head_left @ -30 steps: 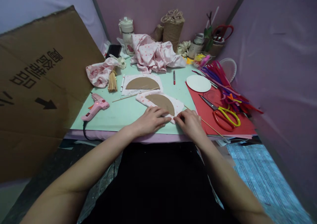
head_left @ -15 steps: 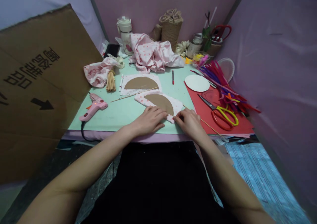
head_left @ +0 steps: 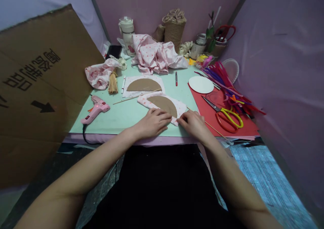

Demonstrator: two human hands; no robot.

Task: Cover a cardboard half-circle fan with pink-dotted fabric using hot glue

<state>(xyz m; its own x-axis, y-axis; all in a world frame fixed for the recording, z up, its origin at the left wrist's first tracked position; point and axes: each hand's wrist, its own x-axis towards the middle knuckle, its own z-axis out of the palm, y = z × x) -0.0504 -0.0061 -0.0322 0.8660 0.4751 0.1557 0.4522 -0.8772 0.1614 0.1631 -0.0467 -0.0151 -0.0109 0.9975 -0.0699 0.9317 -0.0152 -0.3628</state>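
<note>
At the desk's (head_left: pixel 121 116) near edge, the cardboard half-disc (head_left: pixel 164 104) on patterned cloth (head_left: pixel 149 102) lies just beyond both hands; left hand (head_left: pixel 152 122) presses flat, right hand (head_left: pixel 193 124) pinches the cloth corner, straight edge running left-far to right-near

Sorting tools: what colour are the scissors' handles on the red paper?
Yellow and red handles, scissors, head view.

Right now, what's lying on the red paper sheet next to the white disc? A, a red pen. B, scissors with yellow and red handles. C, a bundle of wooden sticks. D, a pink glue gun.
B: the scissors with yellow and red handles lie on the red paper sheet, just nearer the person than the white disc; the glue gun, stick bundle and red pen lie on the green mat.
</note>
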